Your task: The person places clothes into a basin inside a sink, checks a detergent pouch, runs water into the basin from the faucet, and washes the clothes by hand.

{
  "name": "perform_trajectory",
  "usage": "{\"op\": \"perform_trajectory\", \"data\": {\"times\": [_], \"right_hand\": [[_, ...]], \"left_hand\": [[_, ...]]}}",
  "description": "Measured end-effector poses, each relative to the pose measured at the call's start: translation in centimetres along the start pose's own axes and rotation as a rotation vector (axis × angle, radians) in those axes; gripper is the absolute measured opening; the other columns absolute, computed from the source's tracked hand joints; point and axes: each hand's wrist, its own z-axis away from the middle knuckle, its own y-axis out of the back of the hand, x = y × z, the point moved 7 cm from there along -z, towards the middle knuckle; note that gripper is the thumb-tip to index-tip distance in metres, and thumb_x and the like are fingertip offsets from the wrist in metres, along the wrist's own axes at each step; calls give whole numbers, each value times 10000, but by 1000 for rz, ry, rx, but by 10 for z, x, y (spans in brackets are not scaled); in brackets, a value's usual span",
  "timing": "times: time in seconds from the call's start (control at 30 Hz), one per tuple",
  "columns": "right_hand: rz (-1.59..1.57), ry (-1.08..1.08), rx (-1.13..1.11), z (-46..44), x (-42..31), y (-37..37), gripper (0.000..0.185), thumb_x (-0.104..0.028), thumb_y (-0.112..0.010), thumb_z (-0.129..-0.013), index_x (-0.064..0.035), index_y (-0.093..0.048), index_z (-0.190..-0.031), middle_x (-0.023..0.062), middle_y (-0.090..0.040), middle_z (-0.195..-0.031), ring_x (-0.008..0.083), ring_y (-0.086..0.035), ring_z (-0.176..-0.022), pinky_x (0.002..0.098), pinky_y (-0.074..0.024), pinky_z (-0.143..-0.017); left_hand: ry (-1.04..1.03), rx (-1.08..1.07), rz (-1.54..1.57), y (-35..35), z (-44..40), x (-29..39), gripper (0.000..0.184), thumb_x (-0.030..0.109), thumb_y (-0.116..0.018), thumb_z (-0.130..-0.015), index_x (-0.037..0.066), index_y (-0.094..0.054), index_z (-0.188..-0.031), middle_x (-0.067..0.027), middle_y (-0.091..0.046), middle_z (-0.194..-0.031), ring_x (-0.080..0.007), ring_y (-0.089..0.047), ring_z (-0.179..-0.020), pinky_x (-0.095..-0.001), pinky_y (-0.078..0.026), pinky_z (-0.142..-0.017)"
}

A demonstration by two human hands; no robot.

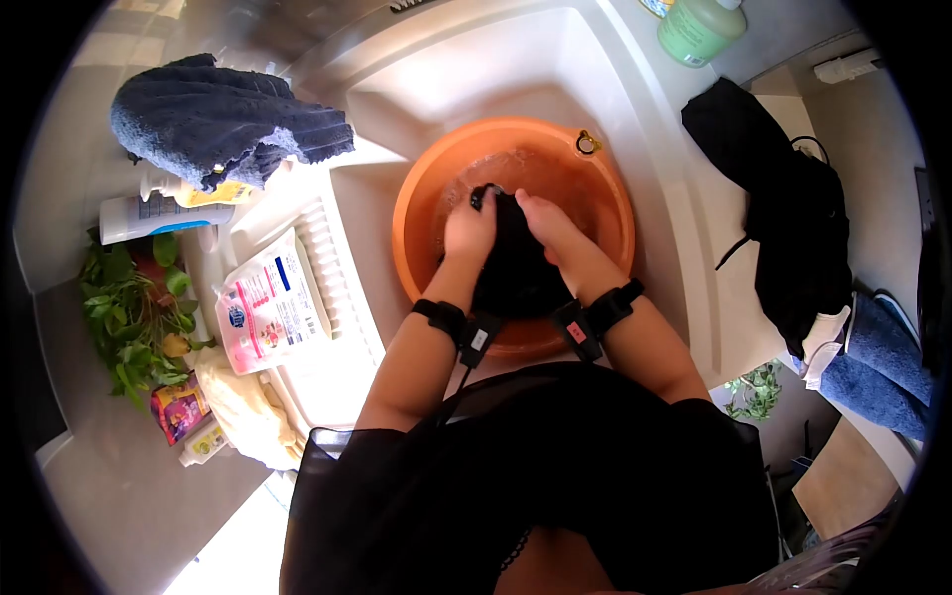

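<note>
Orange basin [590, 223] w/ blk cloth [519, 268], pouch [268, 302] nearby

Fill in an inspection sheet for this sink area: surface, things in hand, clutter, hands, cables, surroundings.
Surface: pale sink with a ribbed ledge on the left.
Things in hand: black cloth in an orange basin holding water.
Clutter: pouch and blue towel at left; black garment at right.
Hands: left grips the cloth; right touches it, grip unclear.
Cables: thin dark cable at the left wrist.
Surroundings: leafy plant at left; green bottle beyond the sink, at right.
</note>
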Motion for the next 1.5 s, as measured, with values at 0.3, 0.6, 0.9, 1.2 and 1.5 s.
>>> {"op": "perform_trajectory", "data": {"times": [0.3,0.6,0.9,1.2,1.5], "right_hand": [[355,402,452,-22,-30,66,502,-270,-598,-841,-80,-476,-1289,111,-593,-1107,219,-551,-996,333,-446,-860],[16,212,274,-32,-3,63,505,-364,-498,-932,-130,-404,-1369,105,-536,-1246,220,-528,-1076,330,-388,-952],[-574,97,-530,-20,-16,10,632,-654,-405,-874,-109,-496,-1182,51,-577,-1074,151,-560,-961,295,-471,-829],[-365,228,-106,6,-22,-6,280,-319,-541,-919,-57,-568,-1014,49,-587,-892,136,-559,-837,270,-461,-753],[544,569,148,-8,-44,29,362,-324,-539,-879,-87,-597,-1147,189,-605,-1120,339,-584,-1029,377,-467,-860]], "left_hand": [[-208,-76,-519,-14,-7,4,840,448,-673,-764,264,-217,-1445,-101,-239,-1473,-386,-230,-1341,-613,-257,-1026],[-286,-480,-394,-91,-46,-16,940,295,-742,-693,236,-202,-1460,-187,-263,-1463,-386,-382,-1269,-459,-377,-1011],[-127,-592,736,-57,39,33,556,174,-736,-743,32,-496,-1224,-227,-565,-1165,-242,-560,-1080,-312,-432,-923],[-229,-210,433,-16,43,41,323,256,-636,-840,7,-588,-1040,-223,-642,-901,-368,-625,-881,-386,-483,-766],[-107,-39,-13,1,-21,-16,471,403,-551,-879,76,-531,-1217,-258,-553,-1160,-424,-550,-1043,-453,-448,-892]]}}
